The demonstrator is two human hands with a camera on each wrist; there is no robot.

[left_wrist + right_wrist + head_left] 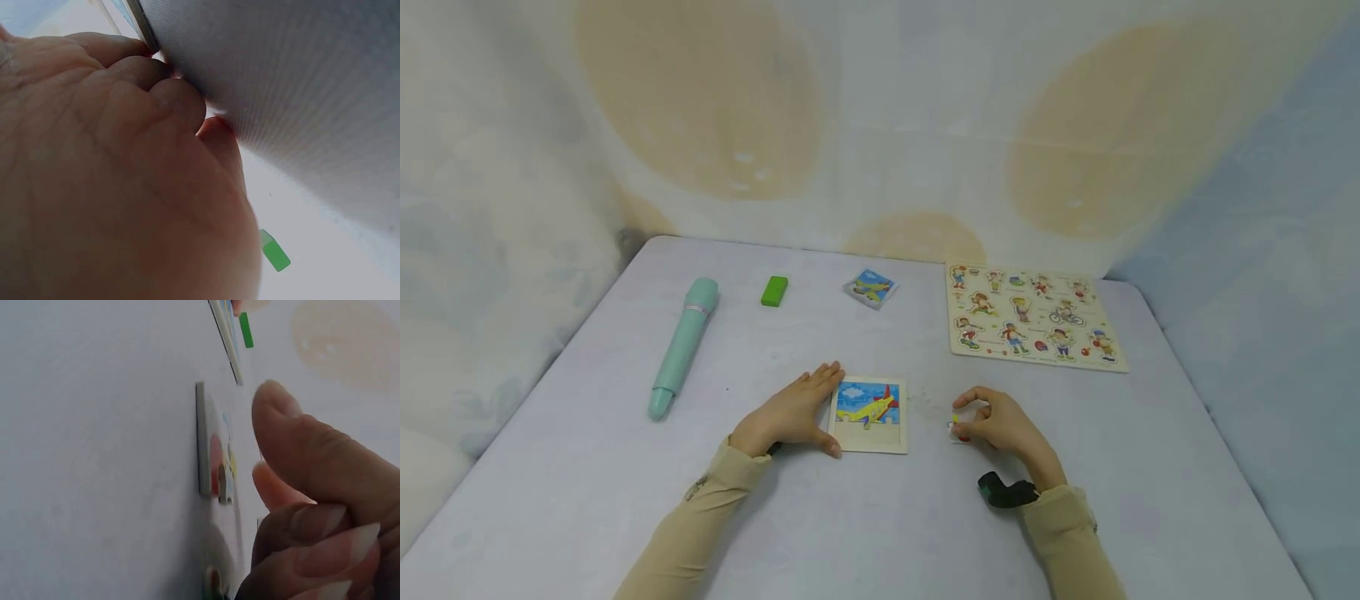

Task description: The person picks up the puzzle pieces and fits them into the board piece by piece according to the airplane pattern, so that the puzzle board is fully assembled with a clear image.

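A small square puzzle board [869, 440] with a yellow airplane on a blue sky lies flat; its upper part is filled and its lower strip is bare wood. Along its left edge, my left hand [793, 412] rests with fingers spread, touching the frame. To the right of the board, my right hand [1003, 427] hovers low over loose puzzle pieces [215, 450], thumb and index finger apart. These pieces are partly hidden by the hand in the head view. In the right wrist view they lie on the table beside the thumb, with a gap between.
A larger wooden board [1037, 321] with cartoon children lies at the back right. A square airplane picture [871, 288] and a green block [774, 291] lie toward the back. On the left lies a mint-green microphone-shaped object [683, 350]. Curtains rise behind the white table [880, 533].
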